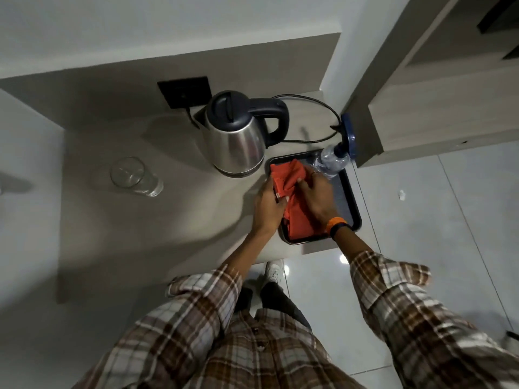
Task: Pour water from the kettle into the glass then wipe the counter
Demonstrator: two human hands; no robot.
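Note:
A steel kettle [235, 138] with a dark lid and handle stands on the grey counter [134, 226], lid closed. A clear glass [132, 175] stands to its left, apart from it. An orange cloth [292, 192] lies on a black tray [351, 203] at the counter's right end. My left hand [266, 206] grips the cloth's left edge. My right hand [314, 195] presses on the cloth from the right, fingers curled over its folds. How much water is in the glass I cannot tell.
A plastic water bottle [330, 161] with a blue cap stands at the tray's far corner, close to my right hand. The kettle's black cord [317, 106] loops behind it from a wall socket [184, 91]. Tiled floor lies right of the counter's edge.

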